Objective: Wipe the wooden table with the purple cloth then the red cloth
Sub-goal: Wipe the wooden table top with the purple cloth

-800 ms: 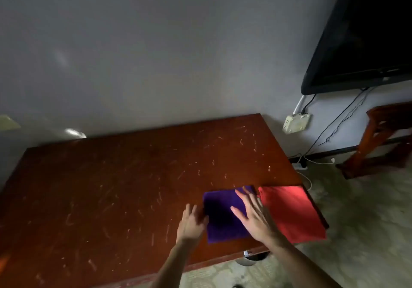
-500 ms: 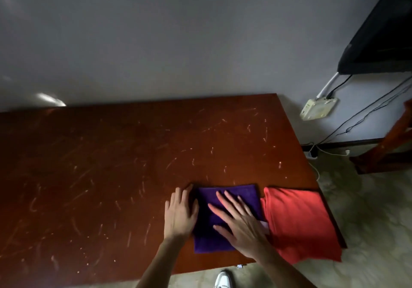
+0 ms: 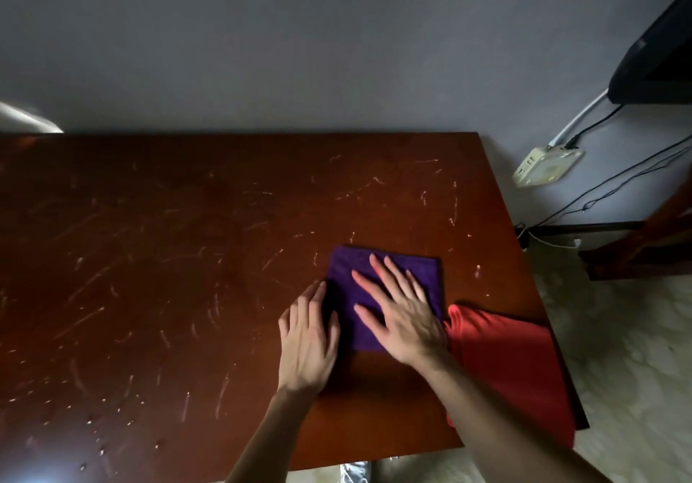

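The right hand point(image 3: 402, 318) lies flat, fingers spread, on the folded purple cloth point(image 3: 385, 295) to press it against the scratched wooden table point(image 3: 187, 258). The left hand point(image 3: 307, 336), flat and holding nothing, braces its edge. The red cloth point(image 3: 505, 363) waits just right of the wrist.

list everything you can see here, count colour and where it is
wooden table: 1, reddish brown, scratched, fills the left and middle
purple cloth: 1, purple, flat on the table right of centre
red cloth: 1, red, at the table's right edge, beside the purple cloth
wall box: 1, off-white, on the wall at right, cables attached
screen: 1, black, upper right corner
wooden furniture: 1, brown, far right
left hand: 1, flat on the table at the purple cloth's left edge
right hand: 1, fingers spread, pressing on the purple cloth
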A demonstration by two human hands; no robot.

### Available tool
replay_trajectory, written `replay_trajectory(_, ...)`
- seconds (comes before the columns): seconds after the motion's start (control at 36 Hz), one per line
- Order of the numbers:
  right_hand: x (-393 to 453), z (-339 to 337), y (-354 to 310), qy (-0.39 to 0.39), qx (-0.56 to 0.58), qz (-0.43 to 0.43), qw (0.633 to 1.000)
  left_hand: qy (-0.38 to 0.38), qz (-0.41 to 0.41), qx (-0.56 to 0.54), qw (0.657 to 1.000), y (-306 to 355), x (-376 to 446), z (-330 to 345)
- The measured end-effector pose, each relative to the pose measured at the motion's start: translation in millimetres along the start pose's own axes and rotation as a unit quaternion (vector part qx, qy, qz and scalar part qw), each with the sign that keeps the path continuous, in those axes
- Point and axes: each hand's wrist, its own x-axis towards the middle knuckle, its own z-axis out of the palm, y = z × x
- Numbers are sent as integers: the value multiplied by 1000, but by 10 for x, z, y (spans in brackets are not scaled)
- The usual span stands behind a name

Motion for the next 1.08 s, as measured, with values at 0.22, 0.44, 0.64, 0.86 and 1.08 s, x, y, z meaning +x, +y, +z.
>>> replay_trajectory(0.22,1000,-89,414,10,-29,4,1000,-11,9,81,997,53,166,154)
replay_trajectory(0.44,2152,-296,985,-25,-36,-98,994,-32,13,139,990,26,215,214)
replay_trajectory(0.64,2854,-438,1260,-11,-18,-37,999,-21,14,144,989,18,246,247)
replay_trajectory(0.86,2690,-418,1314,-24,-19,-23,999,-19,18,143,989,24,251,228)
replay_trajectory(1.08,1841,-429,1501,-10,-33,-24,999,-21,16,143,989,23,271,204)
